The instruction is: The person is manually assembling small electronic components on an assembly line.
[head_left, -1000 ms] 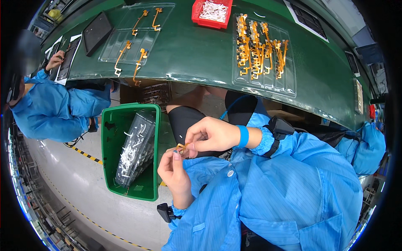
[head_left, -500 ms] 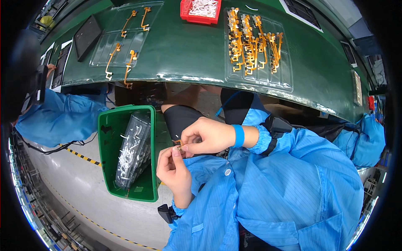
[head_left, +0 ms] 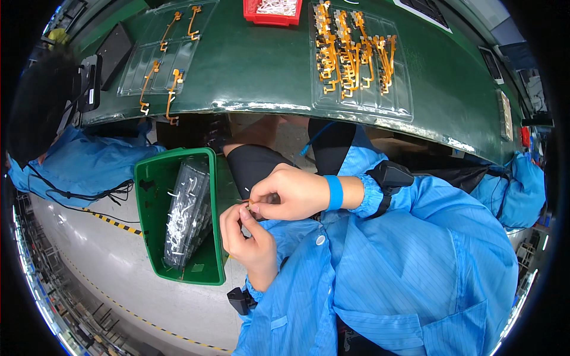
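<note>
Left hand (head_left: 248, 240) and right hand (head_left: 291, 191) pinched on an orange strip (head_left: 248, 202), illegible marks (head_left: 365, 110) along clear tray (head_left: 400, 77)

We note a shift of the view: the red bin (head_left: 272, 21) is cut off further at the upper edge, while the left tray (head_left: 132, 83) and right tray (head_left: 363, 107) lie higher and farther left. At left, we find the co-worker (head_left: 77, 159) bent farther forward, that person's hand gone from view and black cables (head_left: 113, 193) draped across the blue garment. Near centre, the right hand (head_left: 286, 191) sits slightly farther left; we see less of the orange strip (head_left: 250, 203) at its fingertips
</note>
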The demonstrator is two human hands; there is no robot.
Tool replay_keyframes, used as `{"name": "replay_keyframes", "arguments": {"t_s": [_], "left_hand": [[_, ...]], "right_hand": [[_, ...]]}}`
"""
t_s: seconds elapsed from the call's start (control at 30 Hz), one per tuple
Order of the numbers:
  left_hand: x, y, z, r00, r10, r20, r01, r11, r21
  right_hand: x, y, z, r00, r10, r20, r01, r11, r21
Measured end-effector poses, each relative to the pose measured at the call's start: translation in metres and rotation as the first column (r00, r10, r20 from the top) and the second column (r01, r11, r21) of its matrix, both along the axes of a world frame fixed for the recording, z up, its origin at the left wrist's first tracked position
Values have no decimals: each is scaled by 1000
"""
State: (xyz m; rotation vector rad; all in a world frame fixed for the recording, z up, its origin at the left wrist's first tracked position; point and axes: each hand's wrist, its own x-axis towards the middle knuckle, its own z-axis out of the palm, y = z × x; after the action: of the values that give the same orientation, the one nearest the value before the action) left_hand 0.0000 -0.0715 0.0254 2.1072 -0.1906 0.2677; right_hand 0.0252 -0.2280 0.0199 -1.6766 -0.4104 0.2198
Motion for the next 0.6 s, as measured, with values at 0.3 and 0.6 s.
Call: {"name": "replay_keyframes", "arguments": {"t_s": [0.3, 0.6], "left_hand": [[-2, -1, -7, 999, 34, 42, -32, 998, -59], [5, 2, -4, 983, -17, -183, -35, 960, -278]], "right_hand": [[-4, 3, 5, 997, -45, -70, 49, 997, 65], [-5, -4, 3, 1000, -27, -15, 28, 999, 42]]}}
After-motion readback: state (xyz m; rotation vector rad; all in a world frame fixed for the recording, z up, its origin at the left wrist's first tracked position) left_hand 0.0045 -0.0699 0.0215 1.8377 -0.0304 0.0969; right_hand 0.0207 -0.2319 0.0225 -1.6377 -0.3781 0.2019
